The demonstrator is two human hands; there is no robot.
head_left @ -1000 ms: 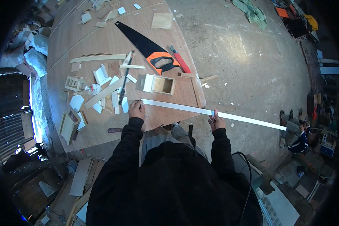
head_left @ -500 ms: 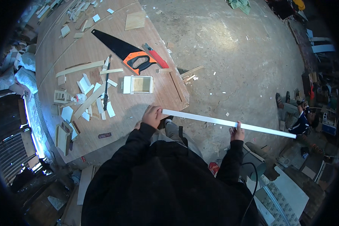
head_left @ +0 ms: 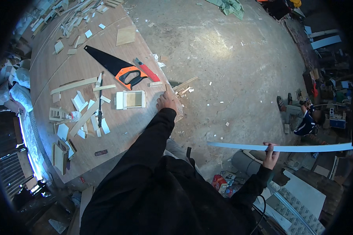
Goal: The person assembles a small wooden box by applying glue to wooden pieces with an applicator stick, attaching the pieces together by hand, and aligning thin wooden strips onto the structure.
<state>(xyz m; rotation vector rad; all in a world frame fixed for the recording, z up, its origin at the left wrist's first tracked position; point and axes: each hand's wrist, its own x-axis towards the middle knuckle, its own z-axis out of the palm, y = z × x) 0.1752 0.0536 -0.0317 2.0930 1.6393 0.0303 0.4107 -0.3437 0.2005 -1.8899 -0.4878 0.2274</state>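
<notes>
My left hand (head_left: 166, 102) is at the right edge of the wooden table (head_left: 121, 129), its fingers closed over a thin brown wooden strip (head_left: 168, 87) and hiding most of it. Off to the right, my right hand (head_left: 270, 156) grips a long white strip (head_left: 313, 149) near its middle, held level above the floor. Left of my left hand stands a small open box (head_left: 131, 100) with white sides. Beyond it lie a handsaw (head_left: 119, 70) with an orange and black handle and a red utility knife (head_left: 148, 71).
Wood and white offcuts (head_left: 84, 117) lie scattered over the table's left part. A square wooden piece (head_left: 125, 36) rests farther back. At the far right, another person (head_left: 306, 121) crouches on the floor. Sheets of board (head_left: 302, 196) lie at lower right.
My left hand has let go of the white strip's end and reached forward to the brown strip at the table edge. My right hand has carried the white strip rightward and nearer me.
</notes>
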